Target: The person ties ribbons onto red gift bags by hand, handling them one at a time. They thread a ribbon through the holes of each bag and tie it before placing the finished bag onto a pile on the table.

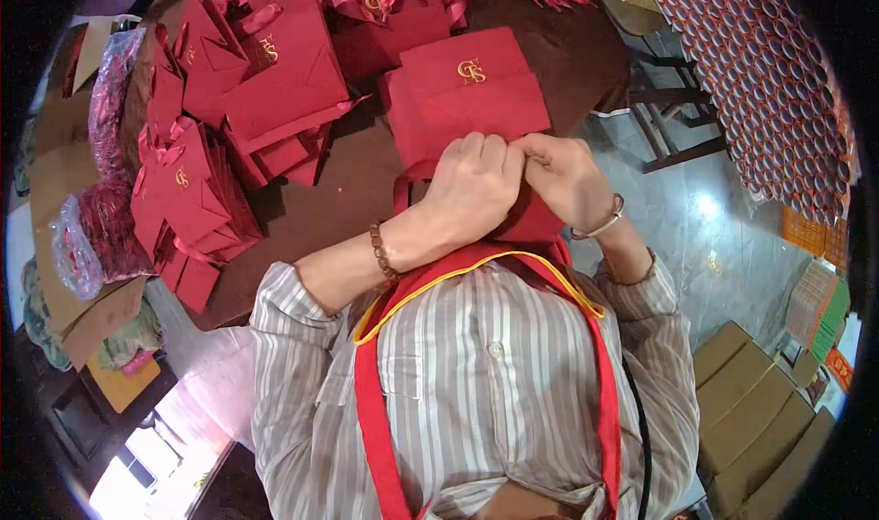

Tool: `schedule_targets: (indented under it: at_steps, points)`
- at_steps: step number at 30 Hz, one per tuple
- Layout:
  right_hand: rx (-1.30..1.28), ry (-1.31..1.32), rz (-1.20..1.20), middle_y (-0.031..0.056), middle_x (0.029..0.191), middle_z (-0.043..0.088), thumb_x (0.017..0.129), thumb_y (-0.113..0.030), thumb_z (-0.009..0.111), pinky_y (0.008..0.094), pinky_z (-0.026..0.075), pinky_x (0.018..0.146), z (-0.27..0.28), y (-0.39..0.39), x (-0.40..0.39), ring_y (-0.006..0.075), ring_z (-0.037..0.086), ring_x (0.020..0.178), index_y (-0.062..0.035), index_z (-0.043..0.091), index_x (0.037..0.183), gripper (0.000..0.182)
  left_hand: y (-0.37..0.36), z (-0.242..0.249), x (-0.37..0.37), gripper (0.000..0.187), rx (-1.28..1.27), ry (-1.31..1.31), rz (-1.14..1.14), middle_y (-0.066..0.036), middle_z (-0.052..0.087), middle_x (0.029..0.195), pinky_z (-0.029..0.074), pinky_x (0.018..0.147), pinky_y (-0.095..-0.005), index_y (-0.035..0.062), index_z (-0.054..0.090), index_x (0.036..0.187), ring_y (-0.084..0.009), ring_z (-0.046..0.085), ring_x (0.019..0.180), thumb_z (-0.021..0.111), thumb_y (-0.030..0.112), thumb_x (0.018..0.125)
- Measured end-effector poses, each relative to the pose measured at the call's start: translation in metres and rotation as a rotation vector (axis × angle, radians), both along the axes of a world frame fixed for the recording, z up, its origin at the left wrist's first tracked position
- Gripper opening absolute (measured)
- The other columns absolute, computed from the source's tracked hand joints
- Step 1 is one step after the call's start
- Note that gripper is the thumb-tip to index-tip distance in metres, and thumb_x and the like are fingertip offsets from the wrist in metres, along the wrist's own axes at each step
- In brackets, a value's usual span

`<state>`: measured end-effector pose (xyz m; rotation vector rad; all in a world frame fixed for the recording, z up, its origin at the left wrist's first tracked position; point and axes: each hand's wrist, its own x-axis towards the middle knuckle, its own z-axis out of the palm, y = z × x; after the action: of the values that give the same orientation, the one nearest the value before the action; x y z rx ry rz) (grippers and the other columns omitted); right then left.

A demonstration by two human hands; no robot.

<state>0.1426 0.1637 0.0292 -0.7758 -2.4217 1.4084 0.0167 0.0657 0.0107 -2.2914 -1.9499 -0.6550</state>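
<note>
My left hand [476,186], with a beaded bracelet at its wrist, is closed with its fingers curled. Close against it, my right hand [566,177] is also closed, thumb and fingers pinched together. Whatever is between the fingertips is hidden. Just beyond both hands lie flat red paper gift bags [490,103] with a gold monogram, stacked on the brown table. Below the hands, against my body, part of a dark red piece [531,216] shows, mostly covered by hands and forearms. I wear a red apron [371,410] with yellow trim.
Piles of red gift bags [284,71] with ribbons cover the left and back of the brown table [352,172]. Plastic-wrapped bundles [110,227] lie at the left. To the right stand a dark wooden stool [673,108], rows of round items [751,71] and cardboard boxes [755,410].
</note>
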Motion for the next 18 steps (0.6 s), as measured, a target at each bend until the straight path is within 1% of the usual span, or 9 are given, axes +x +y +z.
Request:
schedule_targets:
  at_steps: [4,6,9,10,13,15,16,17,18]
  points:
    - [-0.018,0.062,-0.037,0.0205,0.081,0.062,0.077,-0.009,0.05,0.0396,0.049,0.069,-0.01,-0.001,0.0,0.0349,0.061,0.078,0.0006,0.062,0.089,0.019,-0.005,0.001,-0.009,0.01,-0.042,-0.311,0.032,-0.015,0.051,0.069,0.044,0.058,-0.0399,-0.0011,0.052,0.074,-0.0315,0.052,0.064,0.055,0.008,0.072]
    - [-0.038,-0.064,0.042,0.0139,0.083,0.065,0.082,-0.006,0.055,0.0259,0.048,0.07,-0.007,0.007,-0.002,0.0147,0.063,0.078,0.0049,0.06,0.098,0.02,-0.008,0.009,-0.019,0.013,-0.153,-0.5,0.004,-0.017,0.054,0.075,0.045,0.065,-0.0415,-0.0034,0.055,0.081,-0.0357,0.053,0.072,0.056,0.01,0.08]
    - [-0.079,-0.032,0.077,0.0144,0.083,0.065,0.081,-0.007,0.057,0.026,0.048,0.072,-0.015,0.008,0.001,0.015,0.063,0.083,0.0038,0.057,0.101,0.023,-0.005,0.016,-0.039,0.012,-0.142,-0.641,-0.027,-0.015,0.054,0.076,0.045,0.068,-0.0394,-0.0014,0.059,0.087,-0.0337,0.054,0.075,0.056,0.008,0.079]
    - [-0.079,-0.033,0.083,0.0144,0.083,0.065,0.081,-0.007,0.057,0.026,0.048,0.072,-0.014,0.006,0.0,0.015,0.063,0.083,0.0038,0.057,0.101,0.023,-0.001,0.025,-0.048,0.014,-0.158,-0.623,-0.014,-0.013,0.057,0.081,0.045,0.072,-0.0334,0.0002,0.062,0.092,-0.0287,0.056,0.078,0.054,0.004,0.081]
    - [-0.164,0.035,0.016,0.0147,0.085,0.065,0.081,-0.007,0.058,0.0276,0.049,0.071,-0.011,-0.004,-0.003,0.0197,0.064,0.084,0.0018,0.054,0.101,0.022,0.014,0.015,-0.061,0.013,-0.252,-0.586,-0.122,-0.011,0.057,0.081,0.044,0.073,-0.0324,0.0003,0.062,0.09,-0.0268,0.055,0.081,0.054,0.005,0.08]
    - [0.044,-0.012,-0.01,0.014,0.083,0.064,0.079,-0.008,0.061,0.0303,0.047,0.069,-0.005,-0.009,-0.003,0.0249,0.063,0.079,-0.0019,0.053,0.098,0.022,0.023,0.017,-0.065,0.011,-0.288,-0.621,-0.129,-0.011,0.057,0.081,0.043,0.075,-0.0328,0.0004,0.062,0.086,-0.0255,0.055,0.083,0.055,0.005,0.079]
    - [0.048,-0.01,-0.012,0.014,0.083,0.064,0.079,-0.008,0.061,0.0303,0.047,0.069,-0.002,-0.012,-0.002,0.0249,0.063,0.079,-0.0019,0.053,0.098,0.022,0.029,0.018,-0.069,0.011,-0.387,-0.589,-0.183,-0.012,0.057,0.082,0.043,0.075,-0.0332,0.0008,0.062,0.084,-0.0257,0.055,0.083,0.055,0.006,0.077]
    - [0.256,-0.044,-0.009,0.0132,0.082,0.064,0.077,-0.01,0.063,0.0314,0.046,0.067,0.001,-0.015,0.0,0.0265,0.062,0.076,-0.0035,0.055,0.096,0.021,0.035,0.02,-0.073,0.01,-0.487,-0.555,-0.238,-0.013,0.057,0.083,0.043,0.075,-0.0336,0.0012,0.062,0.083,-0.026,0.055,0.083,0.056,0.006,0.076]
    - [0.463,-0.079,-0.003,0.0123,0.081,0.063,0.076,-0.011,0.064,0.0326,0.045,0.065,0.002,-0.018,0.002,0.028,0.061,0.074,-0.0051,0.056,0.094,0.021,0.044,0.027,-0.076,0.014,-0.696,-0.603,-0.241,-0.013,0.058,0.083,0.043,0.076,-0.0354,0.0026,0.063,0.083,-0.0279,0.055,0.085,0.053,0.011,0.076]
